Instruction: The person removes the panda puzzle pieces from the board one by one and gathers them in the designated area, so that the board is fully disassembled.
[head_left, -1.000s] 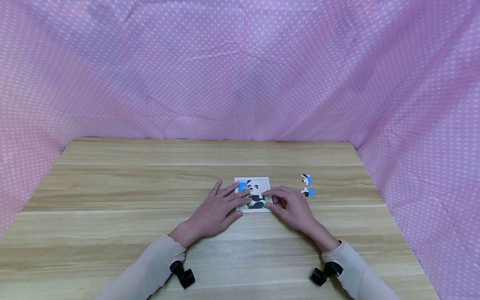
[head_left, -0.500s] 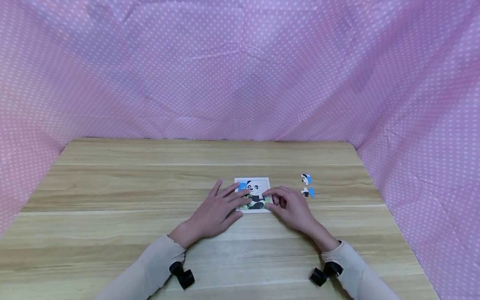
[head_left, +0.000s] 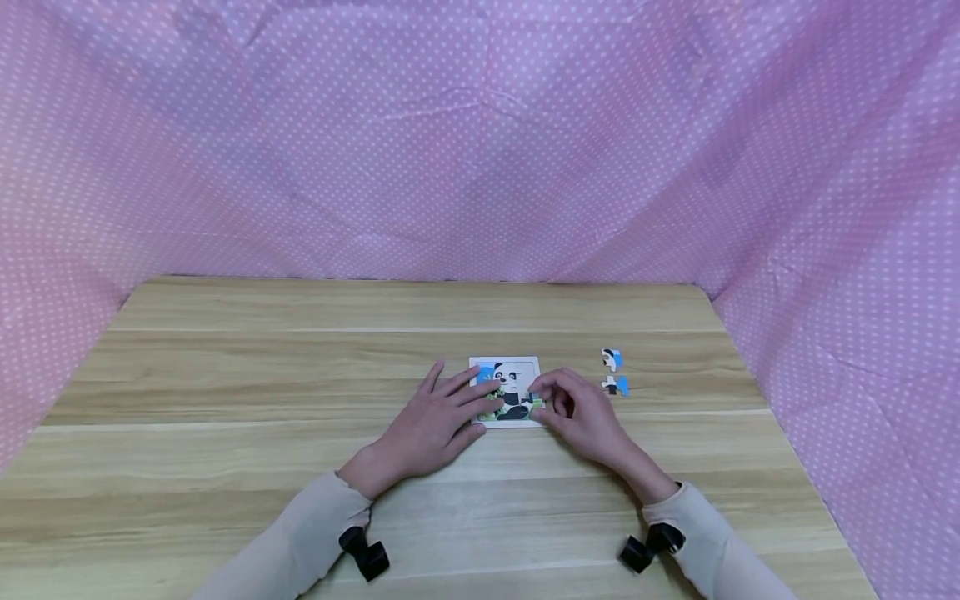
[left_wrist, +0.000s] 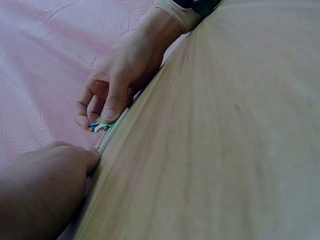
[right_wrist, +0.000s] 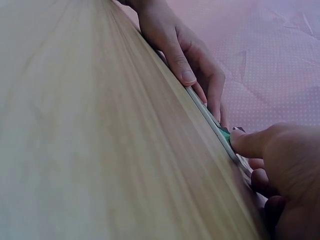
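A square panda jigsaw puzzle in a white-rimmed frame (head_left: 517, 360) lies near the middle of the table in the head view. Across its left side rests my left hand (head_left: 431, 427), fingers spread, with the thumb at the near left corner. My right hand (head_left: 588, 417) is at the frame's right edge and pinches a puzzle piece (left_wrist: 103, 125) between thumb and index finger. That piece shows green, blue, black and white in the left wrist view and stands tilted, raised above the frame. In the right wrist view the thumb covers most of it.
Two loose puzzle pieces, an upper one (head_left: 612, 359) and a lower one (head_left: 616, 386), lie on the wooden table (head_left: 300, 358) right of the frame. A pink dotted curtain (head_left: 480, 167) hangs behind and around the table. Black wrist cameras sit on both sleeves.
My right index finger has risen slightly, and the pinched puzzle piece has tilted up at the frame's right side. The frame has slid slightly nearer. My left hand stays almost still.
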